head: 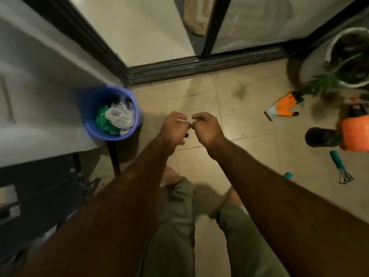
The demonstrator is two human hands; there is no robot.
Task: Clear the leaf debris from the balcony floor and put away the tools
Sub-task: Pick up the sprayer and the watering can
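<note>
A tiled balcony floor (229,108) is being viewed from above, with two bare forearms being stretched forward over it. Clock directions are being given from the two hands, which are being held together near the middle of the view.

The left hand (174,126) is being held with its fingers curled in tightly. A small pale strip (182,120) is being pinched at its fingertips; what the strip is cannot be told. The right hand (207,126) is also being held with its fingers curled narrowly, its fingertips touching those of the left hand. Whether anything is being held inside it cannot be told.

Of leaf debris, only small dark specks (242,134) at three o'clock and a blurred dark smudge (240,92) at one o'clock are being shown on the tiles. Both are too unclear to be told as leaves.

At nine o'clock a blue bucket (89,104) is being shown against a grey wall (40,66), with a white plastic bag (119,116) and a green plastic bag (102,120) lying in it.

At two o'clock an orange glove (283,105) is lying flat on the tiles. Beyond it, a white plant pot (311,62) with a green plant (327,80) is being shown in the corner. At three o'clock an orange container (355,134) is being cut off by the frame edge, with a dark round thing (321,136) just beside it. At four o'clock a teal-handled hand rake (339,168) is lying on the floor, well apart from both hands.

At twelve o'clock a dark door track (199,66) is being shown. At six o'clock, legs in olive shorts (173,226) are being shown.
</note>
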